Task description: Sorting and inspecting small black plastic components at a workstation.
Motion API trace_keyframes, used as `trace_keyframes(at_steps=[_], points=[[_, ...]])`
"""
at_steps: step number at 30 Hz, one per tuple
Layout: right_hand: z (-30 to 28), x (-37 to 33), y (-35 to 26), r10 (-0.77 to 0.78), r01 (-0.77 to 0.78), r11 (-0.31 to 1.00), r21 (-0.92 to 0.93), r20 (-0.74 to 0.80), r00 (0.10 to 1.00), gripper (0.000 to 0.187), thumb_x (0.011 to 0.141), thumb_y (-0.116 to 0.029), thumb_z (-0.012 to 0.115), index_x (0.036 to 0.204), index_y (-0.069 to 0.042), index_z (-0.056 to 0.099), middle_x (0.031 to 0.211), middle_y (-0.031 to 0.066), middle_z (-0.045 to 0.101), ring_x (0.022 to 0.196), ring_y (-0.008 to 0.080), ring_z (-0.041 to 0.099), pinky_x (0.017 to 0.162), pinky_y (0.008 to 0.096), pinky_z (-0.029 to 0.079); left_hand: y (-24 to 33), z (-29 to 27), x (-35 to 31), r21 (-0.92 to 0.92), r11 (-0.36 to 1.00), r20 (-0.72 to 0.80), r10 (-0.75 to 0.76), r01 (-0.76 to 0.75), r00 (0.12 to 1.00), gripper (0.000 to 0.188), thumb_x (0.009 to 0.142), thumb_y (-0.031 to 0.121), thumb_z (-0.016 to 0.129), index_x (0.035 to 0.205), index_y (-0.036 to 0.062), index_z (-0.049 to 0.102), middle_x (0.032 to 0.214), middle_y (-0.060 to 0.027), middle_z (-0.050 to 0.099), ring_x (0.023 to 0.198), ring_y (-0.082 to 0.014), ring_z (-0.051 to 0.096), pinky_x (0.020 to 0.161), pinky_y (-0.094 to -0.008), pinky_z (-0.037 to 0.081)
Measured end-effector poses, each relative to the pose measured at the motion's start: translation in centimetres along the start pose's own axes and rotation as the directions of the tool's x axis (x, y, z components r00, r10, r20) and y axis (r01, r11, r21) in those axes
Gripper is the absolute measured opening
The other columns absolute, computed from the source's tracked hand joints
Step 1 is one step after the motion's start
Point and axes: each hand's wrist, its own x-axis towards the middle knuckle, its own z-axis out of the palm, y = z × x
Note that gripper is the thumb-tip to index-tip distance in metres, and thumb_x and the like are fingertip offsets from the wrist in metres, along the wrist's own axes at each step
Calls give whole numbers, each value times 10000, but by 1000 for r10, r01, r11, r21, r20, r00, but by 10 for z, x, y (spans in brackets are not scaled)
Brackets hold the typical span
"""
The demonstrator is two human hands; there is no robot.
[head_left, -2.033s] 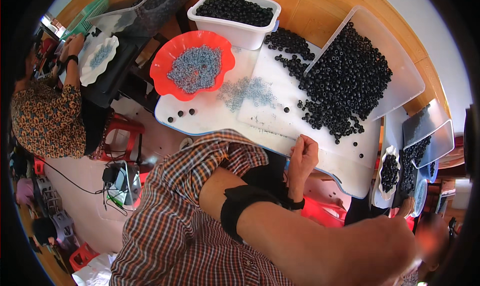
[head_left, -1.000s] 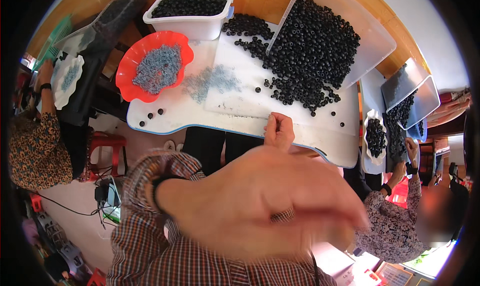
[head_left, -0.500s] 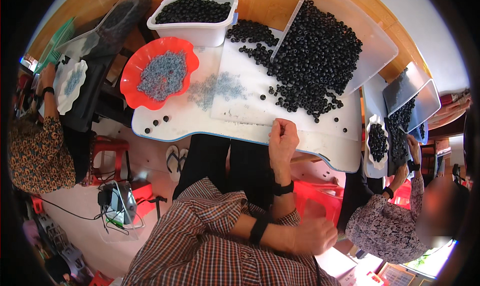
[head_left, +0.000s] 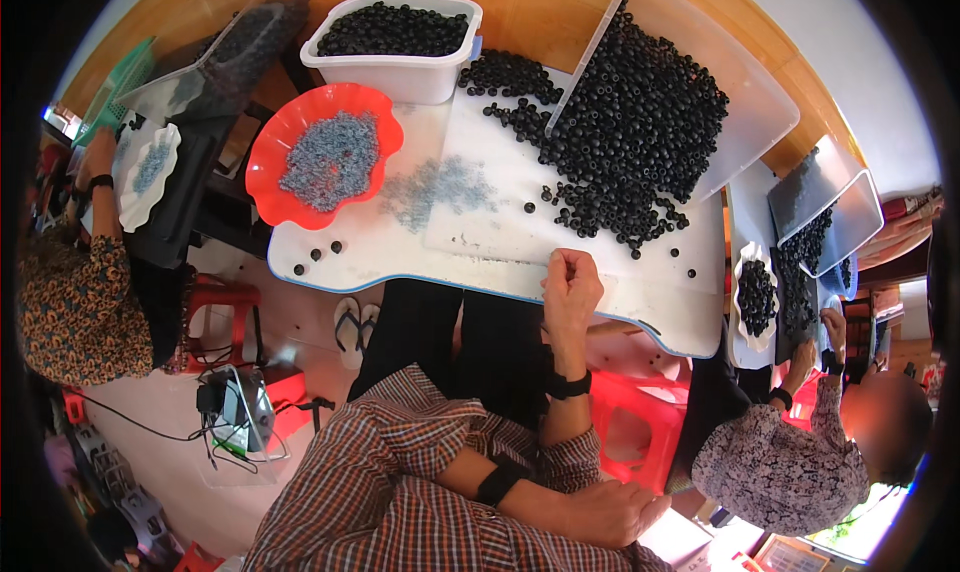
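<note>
My right hand (head_left: 573,287) is raised at the table's front edge, fingers curled and fingertips pressed together; whatever they hold, if anything, is hidden. My left forearm crosses in front of my body, and my left hand (head_left: 610,512) is closed beside my right elbow, its fingertips partly hidden. Beyond my right hand, a big heap of small round black parts with holes (head_left: 640,122) spills from a clear tilted bin (head_left: 755,102) onto the white table (head_left: 360,252). Small clear bluish pieces (head_left: 440,190) lie scattered left of it, beside a red scalloped dish (head_left: 262,172) full of the same pieces.
A white tub (head_left: 390,75) of black parts stands at the back. Several loose black parts lie near the front edge. Co-workers sit on the left (head_left: 80,302) and the right (head_left: 780,462). A red stool (head_left: 635,422) stands to my right, and sandals (head_left: 350,324) lie below.
My left hand, blurred before, has moved slightly left and down and is now sharp. My right hand remains by the table edge. The whole view has shifted slightly.
</note>
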Motion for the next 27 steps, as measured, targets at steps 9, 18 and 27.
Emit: trace_keyframes(at_steps=[9, 18, 27], points=[[-17, 1, 7, 68, -67, 989, 130, -7, 998, 157, 912, -128, 613, 916, 29, 613, 728, 63, 612, 578, 116, 542, 540, 277, 452, -154, -114, 27, 270, 795, -466, -385, 543, 796, 197, 835, 60, 608, 1022, -2, 596, 934, -194, 560, 794, -369, 586, 644, -432, 491], [-8, -1, -1, 80, -85, 970, 227, 33, 996, 124, 925, -99, 603, 909, 24, 604, 689, 40, 592, 560, 85, 544, 516, 245, 451, -224, -188, 39, 377, 676, -541, -394, 633, 743, 111, 874, 69, 595, 911, 8, 680, 867, -181, 596, 755, -370, 605, 668, -436, 494], [-11, 1, 2, 118, -129, 955, 266, 57, 991, 116, 923, -89, 602, 916, 26, 599, 730, 52, 616, 570, 94, 572, 526, 237, 467, -246, -192, 72, 469, 597, -484, -443, 651, 755, 270, 778, -51, 559, 971, 61, 711, 910, -171, 596, 911, -353, 578, 753, -429, 498]])
